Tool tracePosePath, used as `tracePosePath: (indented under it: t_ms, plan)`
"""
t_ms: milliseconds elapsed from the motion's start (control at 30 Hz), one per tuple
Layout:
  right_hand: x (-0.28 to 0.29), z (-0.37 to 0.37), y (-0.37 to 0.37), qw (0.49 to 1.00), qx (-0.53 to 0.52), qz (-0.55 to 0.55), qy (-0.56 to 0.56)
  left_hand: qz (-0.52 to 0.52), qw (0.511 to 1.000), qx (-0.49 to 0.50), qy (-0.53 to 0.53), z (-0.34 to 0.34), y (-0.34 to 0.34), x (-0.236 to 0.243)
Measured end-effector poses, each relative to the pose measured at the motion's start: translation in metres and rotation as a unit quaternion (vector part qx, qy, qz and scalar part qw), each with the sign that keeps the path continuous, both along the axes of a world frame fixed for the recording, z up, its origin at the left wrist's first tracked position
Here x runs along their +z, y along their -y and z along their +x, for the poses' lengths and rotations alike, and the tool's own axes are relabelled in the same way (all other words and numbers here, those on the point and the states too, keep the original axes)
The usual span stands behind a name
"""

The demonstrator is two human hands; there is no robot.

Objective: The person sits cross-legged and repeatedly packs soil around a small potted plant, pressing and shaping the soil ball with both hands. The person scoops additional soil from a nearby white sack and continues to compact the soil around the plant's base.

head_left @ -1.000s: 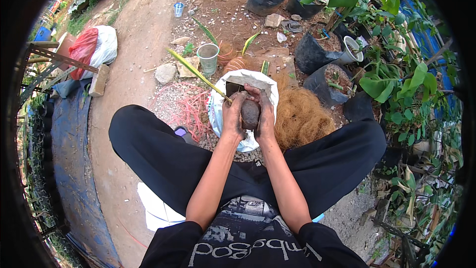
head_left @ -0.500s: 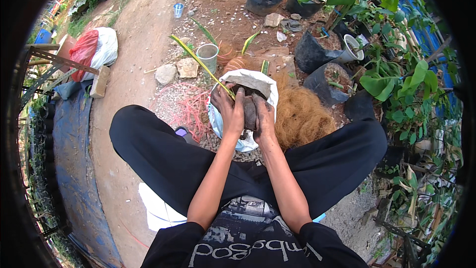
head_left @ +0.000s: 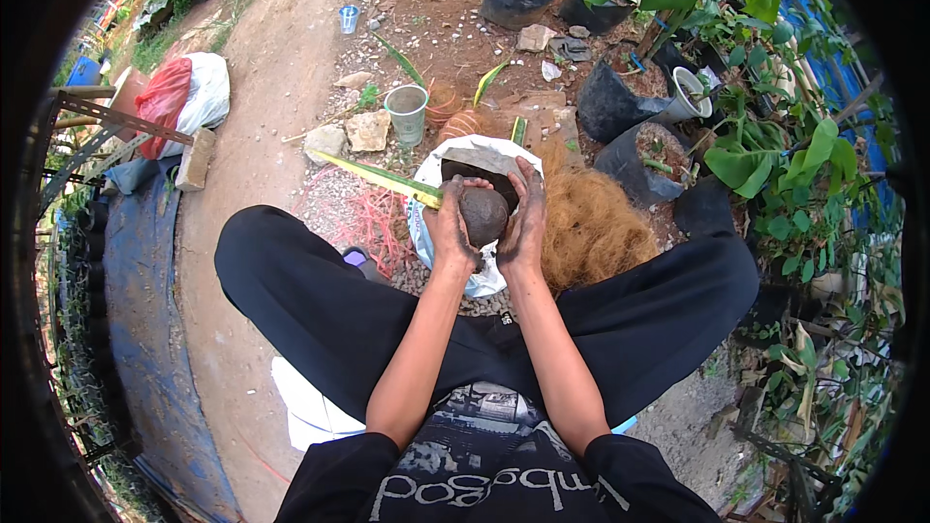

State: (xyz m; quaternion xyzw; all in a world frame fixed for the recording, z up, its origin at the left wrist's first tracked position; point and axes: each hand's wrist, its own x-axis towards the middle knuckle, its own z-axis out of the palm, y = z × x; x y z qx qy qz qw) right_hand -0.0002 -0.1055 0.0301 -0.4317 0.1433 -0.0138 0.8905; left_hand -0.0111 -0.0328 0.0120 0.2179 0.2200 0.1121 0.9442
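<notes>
Where the head view looks down past the person's knees, both hands meet over a white sack [head_left: 455, 169] of dark soil on the bare ground.

Left hand [head_left: 449, 230]: fingers curled round the left side of a dark soil ball [head_left: 483, 215]. Right hand [head_left: 524, 218]: fingers spread and pressed to its right side.

Risk: the ball looks loosely packed; an uneven squeeze could crumble it, and crumbs could miss the sack's mouth and land on the coconut fibre [head_left: 589, 228] just beside it.

Hidden: the ball's underside and both palms; whether a long green-yellow leaf [head_left: 383, 179] roots in the ball cannot be told. Potted plants [head_left: 620, 102] bend toward the rim.
</notes>
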Motion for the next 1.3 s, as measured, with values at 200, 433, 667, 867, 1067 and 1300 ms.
tracePosePath:
  t_ms: [200, 433, 667, 867, 1067, 1300]
  plan:
    - [0.006, -0.002, 0.003, 0.980, 0.167, -0.100, -0.029, 0.087, 0.995, -0.039, -0.005, -0.008, 0.002, 0.006]
    - [0.014, -0.001, 0.007, 0.971, 0.193, 0.104, -0.093, 0.252, 0.959, -0.060, 0.115, -0.001, -0.005, 0.009]
    - [0.010, -0.010, 0.008, 0.986, 0.151, -0.066, 0.020, 0.543, 0.829, 0.027, -0.132, -0.001, -0.003, 0.005]
    - [0.015, -0.005, 0.010, 0.877, 0.048, -0.394, 0.272, -0.056, 0.989, -0.131, -0.031, -0.004, -0.010, 0.016]
    - [0.018, 0.000, 0.008, 0.970, 0.186, 0.110, 0.108, -0.048, 0.997, -0.057, -0.026, -0.006, -0.011, 0.020]
    - [0.024, 0.001, 0.020, 0.907, 0.302, -0.233, 0.176, 0.027, 0.995, -0.089, 0.022, -0.016, -0.006, 0.029]
